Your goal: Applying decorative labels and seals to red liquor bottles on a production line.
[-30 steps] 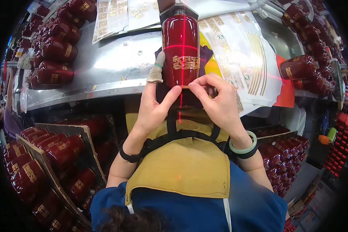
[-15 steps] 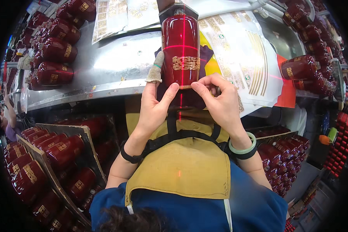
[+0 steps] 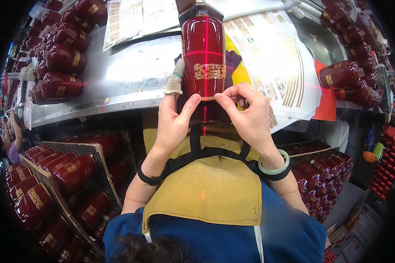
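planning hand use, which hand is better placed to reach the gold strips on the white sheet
Probably the right hand: it is nearer the gold strips, while the left hand is at the lower left of the red bottle.

The bottle (image 3: 195,39) was dark red with an ornate gold band (image 3: 210,71); to its right, a white sheet (image 3: 267,57) bore gold stripes (image 3: 296,72).

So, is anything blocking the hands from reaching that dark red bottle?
Nothing visible blocks them: the left hand and right hand are both at the near end of the bottle. A pale cloth cover on the left hand lies along the bottle's left side.
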A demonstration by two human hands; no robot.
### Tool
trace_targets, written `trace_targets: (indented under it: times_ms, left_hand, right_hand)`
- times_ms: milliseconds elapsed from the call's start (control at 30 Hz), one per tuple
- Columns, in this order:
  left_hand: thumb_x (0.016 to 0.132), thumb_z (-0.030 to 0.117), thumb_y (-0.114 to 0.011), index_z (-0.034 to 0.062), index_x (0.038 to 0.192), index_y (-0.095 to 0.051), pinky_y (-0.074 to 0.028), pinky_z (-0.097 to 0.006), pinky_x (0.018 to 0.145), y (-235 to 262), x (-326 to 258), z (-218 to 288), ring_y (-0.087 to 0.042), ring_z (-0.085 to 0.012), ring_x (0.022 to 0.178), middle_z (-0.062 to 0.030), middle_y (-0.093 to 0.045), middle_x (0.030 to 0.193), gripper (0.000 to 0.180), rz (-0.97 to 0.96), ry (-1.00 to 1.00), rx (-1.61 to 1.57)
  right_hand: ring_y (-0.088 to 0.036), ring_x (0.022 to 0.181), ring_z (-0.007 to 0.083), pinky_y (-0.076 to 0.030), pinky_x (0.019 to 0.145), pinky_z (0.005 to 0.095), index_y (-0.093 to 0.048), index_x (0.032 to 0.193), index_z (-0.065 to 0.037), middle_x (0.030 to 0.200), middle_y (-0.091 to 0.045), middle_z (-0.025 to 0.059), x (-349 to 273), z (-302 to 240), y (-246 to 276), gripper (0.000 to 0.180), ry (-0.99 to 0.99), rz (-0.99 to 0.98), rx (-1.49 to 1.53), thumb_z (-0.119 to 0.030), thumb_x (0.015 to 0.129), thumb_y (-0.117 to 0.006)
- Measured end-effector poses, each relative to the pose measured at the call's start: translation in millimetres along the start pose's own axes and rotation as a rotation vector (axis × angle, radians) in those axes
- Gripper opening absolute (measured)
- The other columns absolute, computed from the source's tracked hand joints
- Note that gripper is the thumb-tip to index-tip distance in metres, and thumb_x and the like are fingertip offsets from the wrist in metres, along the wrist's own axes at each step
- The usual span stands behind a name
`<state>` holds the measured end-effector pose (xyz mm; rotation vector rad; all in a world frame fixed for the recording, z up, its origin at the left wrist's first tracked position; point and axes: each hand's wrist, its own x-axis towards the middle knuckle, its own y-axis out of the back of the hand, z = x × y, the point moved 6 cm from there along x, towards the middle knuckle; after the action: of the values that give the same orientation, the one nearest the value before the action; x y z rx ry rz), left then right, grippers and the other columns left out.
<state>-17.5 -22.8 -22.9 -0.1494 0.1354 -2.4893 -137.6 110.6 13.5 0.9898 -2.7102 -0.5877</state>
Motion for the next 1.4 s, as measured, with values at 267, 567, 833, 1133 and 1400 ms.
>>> trace_targets:
  times_ms: [267,567,833,1133,1400]
  left_hand:
    - [0.081,-0.007,-0.081,-0.0057,0.119,-0.072,-0.059,-0.039,0.095,3,-24,22,-0.069,-0.0324,0.112,-0.0162,-0.067,0.131,0.039,0.15,-0.631,0.674]
    - [0.078,-0.006,-0.082,0.0011,0.104,-0.078,-0.06,-0.039,0.09,-8,-21,23,-0.069,-0.0308,0.109,-0.0106,-0.074,0.115,0.027,0.124,-0.833,0.947]
    - [0.077,-0.005,-0.083,-0.0057,0.097,-0.076,-0.063,-0.038,0.083,-11,-22,32,-0.071,-0.0299,0.106,-0.0124,-0.076,0.109,0.021,0.244,-0.901,0.977]
    - [0.077,-0.01,-0.078,-0.0065,0.092,-0.074,-0.062,-0.037,0.075,-5,-19,24,-0.072,-0.0324,0.1,-0.0119,-0.076,0.107,0.016,0.228,-0.856,0.891]
    - [0.077,-0.008,-0.082,-0.0028,0.107,-0.075,-0.06,-0.038,0.087,-21,-24,28,-0.069,-0.0304,0.108,-0.0126,-0.071,0.121,0.031,0.217,-0.986,1.024]
  right_hand:
    - [-0.062,0.066,0.0176,-0.05,0.063,0.0316,-0.071,0.083,0.001,0.075,-0.066,0.0088,1,-3,0,0.019,0.024,0.001,-0.027,-0.014,0.086,-0.082]
    - [-0.063,0.066,0.0182,-0.049,0.062,0.0317,-0.07,0.081,0.001,0.075,-0.066,0.0088,1,-3,0,0.019,0.035,0.01,-0.014,-0.013,0.086,-0.082]
    - [-0.064,0.066,0.0195,-0.05,0.063,0.033,-0.07,0.081,0.001,0.075,-0.066,0.0091,1,-1,-1,0.02,0.032,0.016,-0.021,-0.014,0.086,-0.083]
    - [-0.064,0.067,0.0226,-0.047,0.064,0.0356,-0.074,0.089,0.002,0.079,-0.07,0.013,10,9,21,0.024,-0.028,-0.199,-0.039,-0.022,0.091,-0.078]
    - [-0.067,0.072,0.0253,-0.049,0.067,0.0365,-0.076,0.091,0.002,0.082,-0.072,0.0159,12,13,21,0.026,-0.08,-0.249,-0.066,-0.023,0.092,-0.077]
